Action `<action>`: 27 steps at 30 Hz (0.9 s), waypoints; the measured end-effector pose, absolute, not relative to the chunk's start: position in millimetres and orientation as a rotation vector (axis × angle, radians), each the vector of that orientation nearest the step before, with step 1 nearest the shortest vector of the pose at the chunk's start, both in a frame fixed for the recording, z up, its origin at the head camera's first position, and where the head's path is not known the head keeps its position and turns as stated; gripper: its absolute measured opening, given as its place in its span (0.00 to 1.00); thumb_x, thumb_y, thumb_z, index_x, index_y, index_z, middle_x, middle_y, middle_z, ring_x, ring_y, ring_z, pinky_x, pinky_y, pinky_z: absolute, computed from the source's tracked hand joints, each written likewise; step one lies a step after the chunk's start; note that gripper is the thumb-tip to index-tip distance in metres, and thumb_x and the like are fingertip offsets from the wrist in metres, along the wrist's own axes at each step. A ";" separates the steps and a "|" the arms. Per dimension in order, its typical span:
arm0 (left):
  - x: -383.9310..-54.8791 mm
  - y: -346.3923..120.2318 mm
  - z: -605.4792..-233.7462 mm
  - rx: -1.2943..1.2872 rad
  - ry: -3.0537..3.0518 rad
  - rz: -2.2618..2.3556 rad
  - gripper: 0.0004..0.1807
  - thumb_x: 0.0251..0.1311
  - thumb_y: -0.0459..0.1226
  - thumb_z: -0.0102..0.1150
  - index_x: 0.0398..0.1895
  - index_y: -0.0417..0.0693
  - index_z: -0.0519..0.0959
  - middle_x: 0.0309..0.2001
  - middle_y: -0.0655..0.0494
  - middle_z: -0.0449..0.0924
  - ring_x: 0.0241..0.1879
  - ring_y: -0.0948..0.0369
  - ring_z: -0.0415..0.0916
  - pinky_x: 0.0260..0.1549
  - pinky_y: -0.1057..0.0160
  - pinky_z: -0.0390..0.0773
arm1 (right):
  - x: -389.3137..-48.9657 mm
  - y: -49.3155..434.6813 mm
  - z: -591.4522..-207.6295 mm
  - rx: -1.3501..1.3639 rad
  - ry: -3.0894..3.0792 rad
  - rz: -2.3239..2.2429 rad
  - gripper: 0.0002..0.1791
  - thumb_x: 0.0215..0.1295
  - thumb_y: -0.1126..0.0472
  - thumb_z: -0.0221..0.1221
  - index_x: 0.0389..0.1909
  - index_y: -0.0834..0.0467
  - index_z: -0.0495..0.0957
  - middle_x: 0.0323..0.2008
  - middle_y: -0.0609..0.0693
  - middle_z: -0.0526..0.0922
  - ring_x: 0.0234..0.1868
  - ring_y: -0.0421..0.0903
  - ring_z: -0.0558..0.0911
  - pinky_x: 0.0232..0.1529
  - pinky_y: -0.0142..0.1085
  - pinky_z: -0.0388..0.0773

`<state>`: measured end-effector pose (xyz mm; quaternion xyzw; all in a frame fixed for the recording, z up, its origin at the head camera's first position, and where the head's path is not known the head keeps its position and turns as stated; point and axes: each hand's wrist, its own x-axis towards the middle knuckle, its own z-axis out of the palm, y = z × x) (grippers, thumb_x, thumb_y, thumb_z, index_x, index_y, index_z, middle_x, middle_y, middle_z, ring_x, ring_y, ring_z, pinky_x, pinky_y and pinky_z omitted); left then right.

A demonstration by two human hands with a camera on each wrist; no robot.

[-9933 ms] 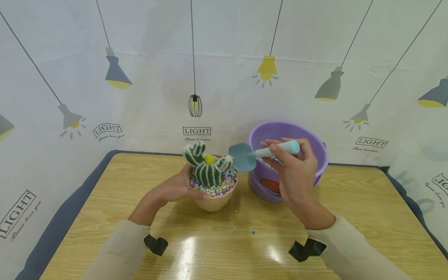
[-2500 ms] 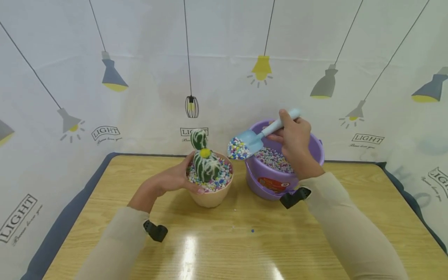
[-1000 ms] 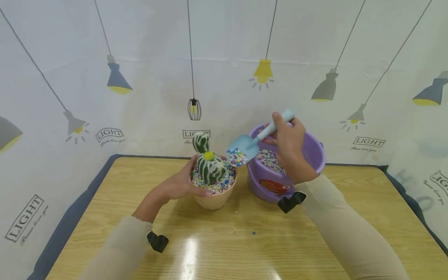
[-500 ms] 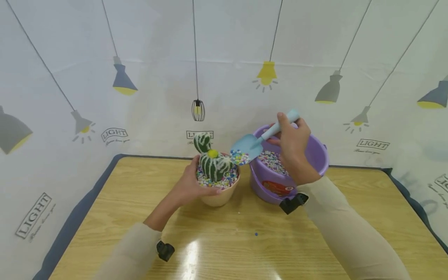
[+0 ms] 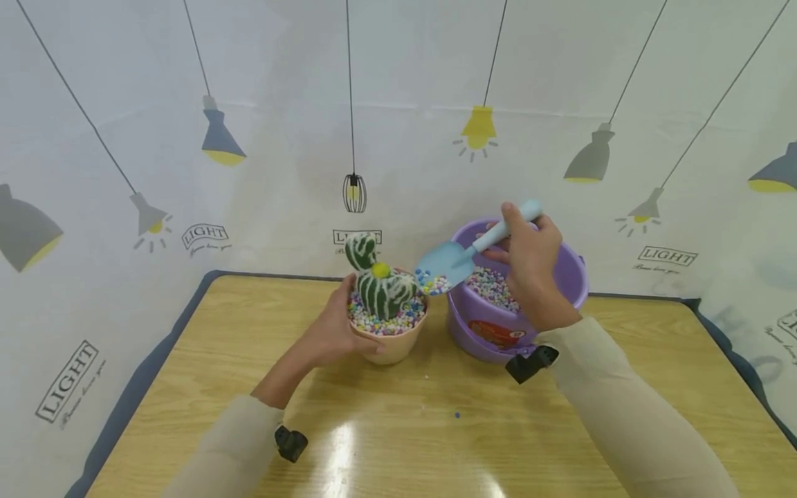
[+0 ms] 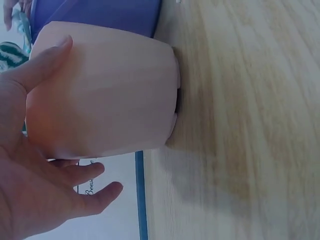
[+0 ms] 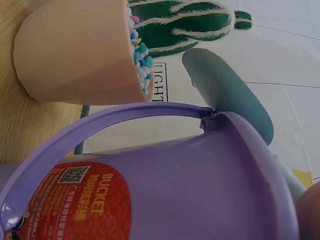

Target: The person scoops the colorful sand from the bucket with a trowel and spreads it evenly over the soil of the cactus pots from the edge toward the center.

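Note:
My left hand (image 5: pixel 339 330) grips a peach flowerpot (image 5: pixel 398 348) from the left, thumb at the front near the rim. The left wrist view shows the thumb on the wall of the pot (image 6: pixel 110 90), with other fingers behind it. A green cactus (image 5: pixel 378 296) with white fuzzy ridges and a yellow knob stands in it among multicoloured pebbles (image 5: pixel 398 321). My right hand (image 5: pixel 534 266) pinches the handle of a light blue trowel (image 5: pixel 453 259). Its blade slopes down to the pot's right rim, some coloured pebbles (image 5: pixel 436 283) lying towards the tip.
Right of the pot stands a purple bucket (image 5: pixel 566 273) with more pebbles (image 5: pixel 488 285) inside; the trowel passes over its rim. A blue bead (image 5: pixel 457 415) lies on the wooden table (image 5: pixel 386 443). A lamp-patterned cloth (image 5: pixel 280 173) hangs behind.
The trowel, bare 9.9 s ago, carried a heap of pebbles 2.5 s ago. Its blade has since tipped lower by the pot, and fewer pebbles lie on it. The left hand still grips the pot.

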<state>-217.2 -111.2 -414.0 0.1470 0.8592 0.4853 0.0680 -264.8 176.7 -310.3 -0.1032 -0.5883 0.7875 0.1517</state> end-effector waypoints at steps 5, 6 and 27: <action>-214.2 -105.7 -416.8 0.330 2.710 1.413 0.74 0.30 0.46 0.84 0.77 0.45 0.41 0.71 0.39 0.52 0.69 0.44 0.58 0.68 0.44 0.59 | -264.1 176.6 -308.1 -0.280 -1.689 2.251 0.18 0.62 0.51 0.65 0.39 0.60 0.71 0.27 0.54 0.85 0.27 0.50 0.87 0.24 0.40 0.84; -213.0 -104.2 -417.4 0.301 2.734 1.403 0.74 0.30 0.48 0.84 0.77 0.45 0.41 0.71 0.39 0.52 0.68 0.44 0.59 0.67 0.44 0.60 | -263.9 176.4 -307.8 -0.276 -1.690 2.249 0.19 0.62 0.51 0.65 0.39 0.60 0.71 0.28 0.54 0.85 0.27 0.50 0.87 0.24 0.41 0.84; -216.0 -109.2 -418.3 0.438 2.601 1.624 0.75 0.36 0.41 0.82 0.77 0.46 0.32 0.76 0.38 0.41 0.74 0.44 0.46 0.72 0.47 0.50 | -262.9 176.3 -308.4 -0.246 -1.692 2.225 0.19 0.60 0.52 0.67 0.41 0.60 0.72 0.29 0.58 0.85 0.24 0.50 0.87 0.21 0.40 0.83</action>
